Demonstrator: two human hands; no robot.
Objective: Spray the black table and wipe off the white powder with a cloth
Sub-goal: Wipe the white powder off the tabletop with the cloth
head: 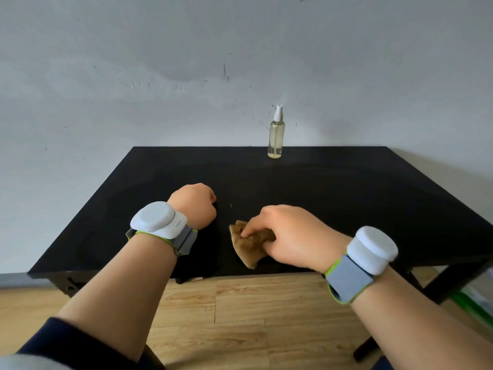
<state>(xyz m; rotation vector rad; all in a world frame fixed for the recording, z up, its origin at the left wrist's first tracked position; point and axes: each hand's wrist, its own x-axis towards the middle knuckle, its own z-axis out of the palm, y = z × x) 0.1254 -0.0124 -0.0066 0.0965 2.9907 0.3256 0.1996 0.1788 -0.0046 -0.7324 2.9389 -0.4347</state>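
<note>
Gripping the cloth (249,247), the right hand (290,233) presses it onto the table (346,188) close to the near edge. The thumb and fingers curl over the top of the brown cloth, and its crumpled corners stick out to the left of and below the hand. The left hand (193,204) rests on the table just left of the cloth and a little further back, without touching it. Its fingers are curled under into a fist, and nothing shows in it. The bottle (276,137) stands upright at the far edge of the table against the wall (133,76), well apart from both hands and slightly right of centre. It is clear, with pale liquid and a white spray head.

Part of the cloth is hidden beneath the right palm. The left fingertips are tucked out of sight behind the back of the hand. A faint pale fleck lies on the dark top between the hands, too small to tell whether it is powder. Each wrist wears a band (160,222) with a white puck. The table's right corner is cut off by the frame, and its legs show only in part above the floor (240,316).
</note>
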